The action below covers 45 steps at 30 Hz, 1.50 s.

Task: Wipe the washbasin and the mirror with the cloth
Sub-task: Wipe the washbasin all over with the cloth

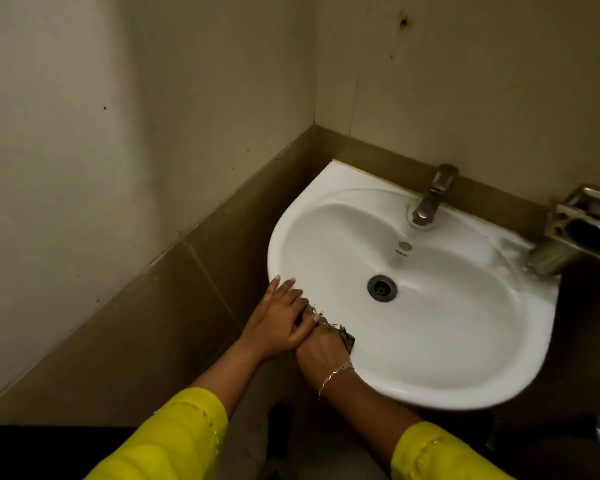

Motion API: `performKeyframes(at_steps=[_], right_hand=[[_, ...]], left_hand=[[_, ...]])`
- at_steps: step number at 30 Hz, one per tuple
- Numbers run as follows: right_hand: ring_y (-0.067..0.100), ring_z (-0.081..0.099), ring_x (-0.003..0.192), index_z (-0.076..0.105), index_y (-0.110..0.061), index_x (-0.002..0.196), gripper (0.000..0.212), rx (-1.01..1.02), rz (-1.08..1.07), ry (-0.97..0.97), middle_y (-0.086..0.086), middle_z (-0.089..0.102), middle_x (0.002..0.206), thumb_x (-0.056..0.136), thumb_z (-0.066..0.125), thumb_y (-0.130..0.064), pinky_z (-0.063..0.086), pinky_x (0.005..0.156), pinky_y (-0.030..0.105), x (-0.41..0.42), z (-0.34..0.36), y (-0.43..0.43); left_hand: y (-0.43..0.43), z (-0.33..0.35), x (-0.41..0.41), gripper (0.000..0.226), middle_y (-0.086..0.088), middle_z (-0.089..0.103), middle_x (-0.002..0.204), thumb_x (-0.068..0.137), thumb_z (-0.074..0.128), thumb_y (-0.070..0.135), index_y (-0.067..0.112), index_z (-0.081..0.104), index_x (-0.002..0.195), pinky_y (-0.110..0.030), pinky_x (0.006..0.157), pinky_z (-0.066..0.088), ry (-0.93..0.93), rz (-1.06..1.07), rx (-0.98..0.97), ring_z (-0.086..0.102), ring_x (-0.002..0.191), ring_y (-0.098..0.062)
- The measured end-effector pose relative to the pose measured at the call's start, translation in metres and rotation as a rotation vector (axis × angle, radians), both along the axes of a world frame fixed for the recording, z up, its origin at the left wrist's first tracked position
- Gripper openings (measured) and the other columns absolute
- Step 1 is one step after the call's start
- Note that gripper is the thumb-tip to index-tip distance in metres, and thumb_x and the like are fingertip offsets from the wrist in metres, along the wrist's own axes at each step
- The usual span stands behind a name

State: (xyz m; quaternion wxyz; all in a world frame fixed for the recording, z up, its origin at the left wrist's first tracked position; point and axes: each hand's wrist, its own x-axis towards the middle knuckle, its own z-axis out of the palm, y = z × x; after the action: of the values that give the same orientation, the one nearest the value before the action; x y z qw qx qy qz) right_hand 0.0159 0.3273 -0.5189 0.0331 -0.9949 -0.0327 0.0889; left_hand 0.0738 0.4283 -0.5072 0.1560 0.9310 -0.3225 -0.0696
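— Where's the cloth [345,336]?
— Bunched on the washbasin [430,341] near-left rim, gripped by the right hand [321,353].
— And the left hand [279,322]?
— Flat on that rim, fingers spread, overlapping the right; 1 tap [432,197] at the far edge.

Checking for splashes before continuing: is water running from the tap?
No, the tap shows no stream and the washbasin bowl beneath it looks undisturbed.

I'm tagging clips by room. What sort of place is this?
Most likely a small bathroom or washroom corner: a white washbasin with a metal tap, a wall-mounted metal holder, and tiled lower walls.
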Motion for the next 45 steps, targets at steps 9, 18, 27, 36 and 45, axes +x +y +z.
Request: performKeyframes(at_steps=[9,18,27,36,45], right_hand=[[0.022,0.062,0.050,0.071,-0.025,0.098,0.047,-0.116,0.177,-0.264,0.008,0.071,0.075,0.072,0.032,-0.019,0.049,0.045,0.028,-0.056,0.001,-0.052],[0.019,0.062,0.056,0.044,-0.014,0.110,0.034,-0.134,0.266,-0.501,0.002,0.067,0.078,0.080,0.036,-0.026,0.049,0.050,0.028,-0.094,-0.004,-0.116],[0.016,0.062,0.061,0.046,-0.017,0.102,0.037,-0.144,0.434,-0.444,-0.001,0.068,0.082,0.077,0.042,-0.044,0.047,0.054,0.025,-0.113,0.005,-0.190],[0.018,0.065,0.102,0.046,-0.025,0.114,0.032,-0.145,0.499,-0.285,-0.004,0.069,0.104,0.088,0.035,-0.040,0.034,0.087,0.034,-0.118,0.012,-0.252],[0.026,0.026,0.138,0.065,-0.018,0.109,0.064,0.317,-0.308,-0.206,0.003,0.049,0.137,0.064,0.023,-0.036,0.005,0.111,0.039,-0.131,0.032,-0.209]], left_hand=[[-0.021,0.008,-0.031,0.130,-0.012,0.057,0.140,0.066,-0.018,0.089,0.005,0.052,0.136,-0.036,0.123,0.009,0.095,-0.133,0.083,0.038,0.143,-0.024],[-0.062,0.003,-0.060,0.101,-0.011,0.058,0.137,0.079,-0.002,0.070,0.007,0.054,0.134,-0.034,0.119,0.020,0.067,-0.217,0.111,0.045,0.135,-0.023],[-0.121,-0.001,-0.094,0.099,-0.009,0.062,0.128,0.075,-0.011,0.061,0.011,0.057,0.126,-0.039,0.117,0.019,0.083,-0.237,0.130,0.049,0.126,-0.023],[-0.165,0.006,-0.117,0.103,-0.014,0.056,0.136,0.073,-0.009,0.066,0.008,0.043,0.140,-0.045,0.120,0.016,0.129,-0.341,0.136,0.046,0.130,-0.026],[-0.174,0.010,-0.115,0.088,-0.017,0.031,0.157,0.095,0.044,0.060,0.002,0.014,0.154,-0.039,0.116,0.025,0.200,-0.399,0.198,0.033,0.142,-0.029]])
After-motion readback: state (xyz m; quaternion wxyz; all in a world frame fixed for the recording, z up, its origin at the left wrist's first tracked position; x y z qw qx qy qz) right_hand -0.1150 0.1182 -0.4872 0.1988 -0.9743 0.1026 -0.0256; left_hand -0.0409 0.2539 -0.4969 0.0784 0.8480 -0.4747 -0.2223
